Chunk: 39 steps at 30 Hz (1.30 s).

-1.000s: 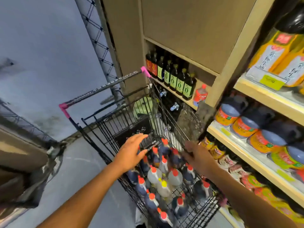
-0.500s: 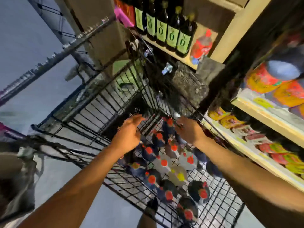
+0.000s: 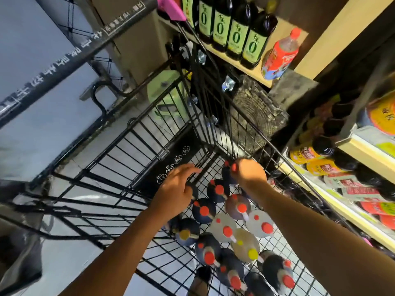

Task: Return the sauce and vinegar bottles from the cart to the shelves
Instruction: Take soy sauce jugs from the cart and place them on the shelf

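Note:
A black wire cart (image 3: pixel 119 159) holds several upright bottles: dark ones with red caps (image 3: pixel 204 210), pale ones with red caps (image 3: pixel 226 230) and a yellowish one with a yellow cap (image 3: pixel 245 245). My right hand (image 3: pixel 251 174) is closed around the neck of a dark red-capped bottle (image 3: pixel 227 171) at the cart's far end. My left hand (image 3: pixel 177 186) hovers with its fingers apart over another dark bottle (image 3: pixel 194 192), which is mostly hidden under the palm. Shelves (image 3: pixel 333 201) run along the right side.
The cart handle (image 3: pixel 85 45) with its pink end (image 3: pixel 168 7) crosses the upper left. Above it stand green-labelled dark bottles (image 3: pixel 235 37) and a red-labelled bottle (image 3: pixel 280 54). Yellow-labelled bottles (image 3: pixel 310 152) and packets (image 3: pixel 359 189) fill the right shelves. A green object (image 3: pixel 164 90) sits behind the cart.
The view has tipped down over the cart. Both hands have reached deeper among the bottles, and the right hand has closed on a red-capped bottle.

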### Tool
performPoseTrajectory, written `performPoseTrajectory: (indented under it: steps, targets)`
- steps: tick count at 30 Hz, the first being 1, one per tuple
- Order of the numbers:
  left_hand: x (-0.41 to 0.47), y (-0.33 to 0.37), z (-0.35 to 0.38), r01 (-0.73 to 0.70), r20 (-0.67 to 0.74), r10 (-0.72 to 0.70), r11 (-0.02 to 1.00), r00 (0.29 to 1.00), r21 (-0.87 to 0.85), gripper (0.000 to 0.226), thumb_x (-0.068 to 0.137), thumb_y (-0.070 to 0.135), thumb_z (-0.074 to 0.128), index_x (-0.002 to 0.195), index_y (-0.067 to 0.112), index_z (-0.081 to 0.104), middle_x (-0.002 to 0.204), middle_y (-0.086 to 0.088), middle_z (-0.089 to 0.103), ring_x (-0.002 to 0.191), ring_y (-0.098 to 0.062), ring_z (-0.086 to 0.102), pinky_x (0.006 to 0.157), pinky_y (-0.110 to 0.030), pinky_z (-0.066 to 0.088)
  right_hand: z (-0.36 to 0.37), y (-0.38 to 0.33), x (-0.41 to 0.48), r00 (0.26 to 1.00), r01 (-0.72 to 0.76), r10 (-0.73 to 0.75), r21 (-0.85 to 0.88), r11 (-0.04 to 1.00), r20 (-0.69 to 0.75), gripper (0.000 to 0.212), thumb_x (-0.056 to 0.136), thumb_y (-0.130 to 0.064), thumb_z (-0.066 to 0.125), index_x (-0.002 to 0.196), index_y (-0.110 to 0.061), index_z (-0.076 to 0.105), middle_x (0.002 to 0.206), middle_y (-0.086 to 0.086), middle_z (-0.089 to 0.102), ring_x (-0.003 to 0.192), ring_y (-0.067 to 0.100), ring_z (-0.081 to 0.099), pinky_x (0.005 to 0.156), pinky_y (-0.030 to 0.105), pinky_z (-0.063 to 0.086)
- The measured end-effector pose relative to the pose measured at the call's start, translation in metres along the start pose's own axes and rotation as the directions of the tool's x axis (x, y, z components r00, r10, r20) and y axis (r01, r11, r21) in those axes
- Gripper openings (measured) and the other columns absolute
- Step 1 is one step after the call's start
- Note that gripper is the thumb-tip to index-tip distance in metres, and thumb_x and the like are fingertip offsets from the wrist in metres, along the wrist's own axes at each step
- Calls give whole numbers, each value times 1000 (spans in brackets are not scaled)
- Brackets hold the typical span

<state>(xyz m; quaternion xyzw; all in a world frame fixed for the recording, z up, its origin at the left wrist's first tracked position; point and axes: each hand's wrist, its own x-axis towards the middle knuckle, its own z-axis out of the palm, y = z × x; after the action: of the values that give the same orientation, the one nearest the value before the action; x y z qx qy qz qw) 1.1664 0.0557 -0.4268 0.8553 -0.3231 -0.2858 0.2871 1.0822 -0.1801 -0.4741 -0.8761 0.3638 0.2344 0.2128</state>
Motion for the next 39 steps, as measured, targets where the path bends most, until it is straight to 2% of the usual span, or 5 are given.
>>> performPoseTrajectory:
  steps: [12, 22, 28, 33, 39]
  targets:
    - [7, 17, -10, 31, -37, -40, 974, 999, -226, 51, 95, -1, 45, 118, 42, 59, 132, 28, 51, 91, 0, 64, 69, -7, 48, -35, 11, -8, 955, 293, -291, 38, 955, -49, 7, 93, -35, 65, 95, -28, 64, 89, 0, 69, 79, 22, 66, 67, 30, 48]
    - [34, 60, -42, 1, -108, -44, 930, 993, -368, 32, 107, 29, 40, 130, 22, 61, 130, 7, 66, 113, 1, 61, 102, -23, 50, -171, -19, -79, 734, 679, -651, 238, 695, -192, 17, 95, -34, 69, 100, -18, 65, 81, -6, 69, 69, 12, 65, 62, 32, 51]
    - [24, 116, -77, 174, 234, 41, 546, 971, -820, 63, 102, 57, 23, 115, 15, 69, 112, -6, 76, 111, -25, 70, 101, -43, 53, -226, -46, -102, 652, 739, -737, 366, 565, -180, 24, 96, -43, 59, 107, -22, 63, 87, -6, 68, 77, 15, 67, 67, 36, 55]
    - [10, 115, -81, 271, 309, 33, 401, 951, -875, 73, 95, 68, 15, 131, 24, 61, 124, -10, 71, 119, -31, 66, 95, -40, 57, -224, -62, -87, 677, 708, -705, 449, 545, -212, 29, 97, -28, 58, 115, -6, 63, 90, 5, 68, 75, 14, 65, 67, 26, 54]
    - [2, 73, -58, 327, 352, -1, 372, 936, -868, 123, 26, 87, 80, 125, 17, 61, 109, -10, 77, 102, -27, 74, 76, -34, 61, -174, -72, -75, 857, 447, -489, 704, 552, -162, 19, 101, -20, 59, 114, -8, 65, 92, -4, 71, 74, 0, 67, 67, 17, 52]
